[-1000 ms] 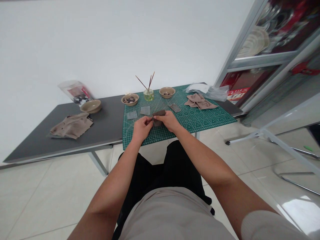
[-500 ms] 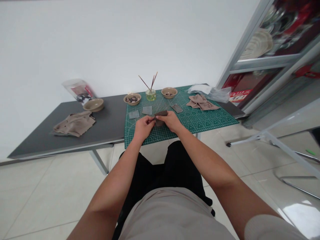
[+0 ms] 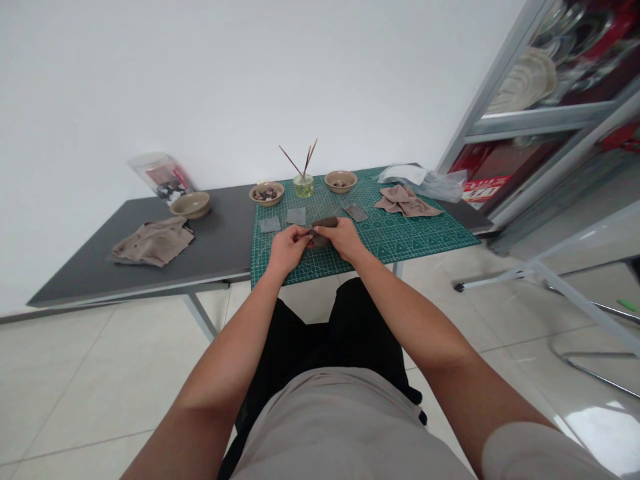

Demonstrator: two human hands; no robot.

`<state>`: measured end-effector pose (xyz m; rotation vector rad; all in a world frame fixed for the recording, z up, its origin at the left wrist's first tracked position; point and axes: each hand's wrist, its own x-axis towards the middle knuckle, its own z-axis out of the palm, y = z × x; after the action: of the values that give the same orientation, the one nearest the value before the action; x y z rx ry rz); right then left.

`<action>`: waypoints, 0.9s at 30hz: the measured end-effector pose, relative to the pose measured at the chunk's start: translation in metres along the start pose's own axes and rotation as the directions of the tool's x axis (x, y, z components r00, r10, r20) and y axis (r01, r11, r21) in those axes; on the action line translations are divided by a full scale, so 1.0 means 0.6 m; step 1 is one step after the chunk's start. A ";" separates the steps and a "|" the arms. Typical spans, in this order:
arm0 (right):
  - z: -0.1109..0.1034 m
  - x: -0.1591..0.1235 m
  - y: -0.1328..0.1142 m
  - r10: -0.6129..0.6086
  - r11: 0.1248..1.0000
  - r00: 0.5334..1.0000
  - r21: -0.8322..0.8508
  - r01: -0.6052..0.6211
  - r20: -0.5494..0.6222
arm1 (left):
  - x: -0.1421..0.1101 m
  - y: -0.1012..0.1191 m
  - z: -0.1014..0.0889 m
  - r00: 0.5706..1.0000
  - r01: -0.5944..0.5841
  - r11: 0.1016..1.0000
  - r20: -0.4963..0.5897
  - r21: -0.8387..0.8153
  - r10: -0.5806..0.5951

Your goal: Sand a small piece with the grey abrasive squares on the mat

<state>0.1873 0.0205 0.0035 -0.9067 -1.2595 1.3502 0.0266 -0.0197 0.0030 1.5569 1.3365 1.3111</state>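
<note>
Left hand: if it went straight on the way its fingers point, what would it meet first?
Likely the dark brown sheet held in the right hand, though depth there is unclear.

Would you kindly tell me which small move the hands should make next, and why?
Probably a short, light stroke of the dark brown piece by the right hand, with the left hand holding steady. The right hand grips the piece, and the left hand's fingers are drawn together at its left edge; what they hold is too small to tell, so gentleness seems wise.
</note>
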 end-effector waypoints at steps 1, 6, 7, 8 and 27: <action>0.000 0.000 -0.001 0.001 1.000 1.000 0.003 -0.001 -0.012 | 0.002 -0.002 0.001 1.000 0.018 0.997 -0.023 -0.072 -0.020; 0.004 0.002 -0.001 -0.011 0.998 1.000 0.063 0.013 -0.023 | 0.005 0.000 -0.002 0.994 0.042 0.994 -0.092 -0.102 -0.052; 0.004 0.003 -0.001 -0.009 0.997 1.000 0.074 0.011 -0.025 | 0.004 0.001 -0.003 0.992 0.036 0.997 -0.116 -0.072 -0.044; 0.004 0.004 0.000 -0.007 0.997 1.000 0.080 0.009 -0.026 | 0.004 0.003 -0.005 0.989 0.025 0.999 -0.143 -0.045 -0.031; 0.003 -0.015 0.004 -0.370 0.862 0.925 -0.403 0.307 -0.087 | 0.012 -0.004 -0.005 0.970 -0.101 0.973 -0.238 -0.205 0.051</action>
<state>0.1864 0.0116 0.0002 -0.9811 -1.5024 0.7458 0.0228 -0.0124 0.0031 1.3494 1.2319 1.6694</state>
